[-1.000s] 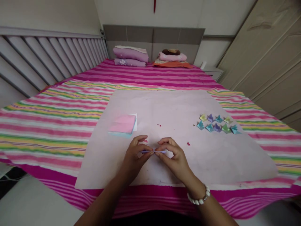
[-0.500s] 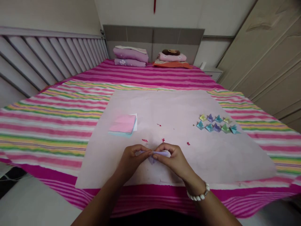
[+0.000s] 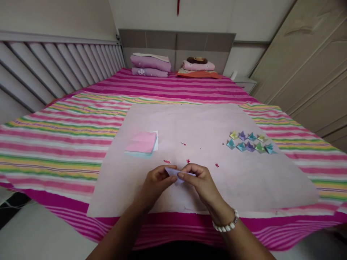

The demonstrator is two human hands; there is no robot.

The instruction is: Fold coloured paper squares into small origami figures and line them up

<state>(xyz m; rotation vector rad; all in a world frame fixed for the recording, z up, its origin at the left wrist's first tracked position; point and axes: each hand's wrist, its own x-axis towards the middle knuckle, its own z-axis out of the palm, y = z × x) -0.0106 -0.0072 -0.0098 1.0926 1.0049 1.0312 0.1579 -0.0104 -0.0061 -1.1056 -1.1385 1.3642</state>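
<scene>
Both of my hands pinch a small folded lilac paper (image 3: 175,173) just above the pale pink board (image 3: 244,184) near its front edge. My left hand (image 3: 155,185) grips the paper's left side with thumb and fingers closed. My right hand (image 3: 200,182), with a white bead bracelet on the wrist, pinches the right side. Part of the paper is hidden by my fingers.
A stack of pink and blue paper squares (image 3: 142,143) lies to the left on the board. Several small folded paper shapes (image 3: 251,142) sit in two rows at the right. Tiny red scraps (image 3: 188,161) dot the board. Folded bedding (image 3: 150,64) lies at the headboard.
My hands drew slightly toward me and closer together. The lilac paper, held flat a second ago, now tilts up with a corner showing between my fingers.
</scene>
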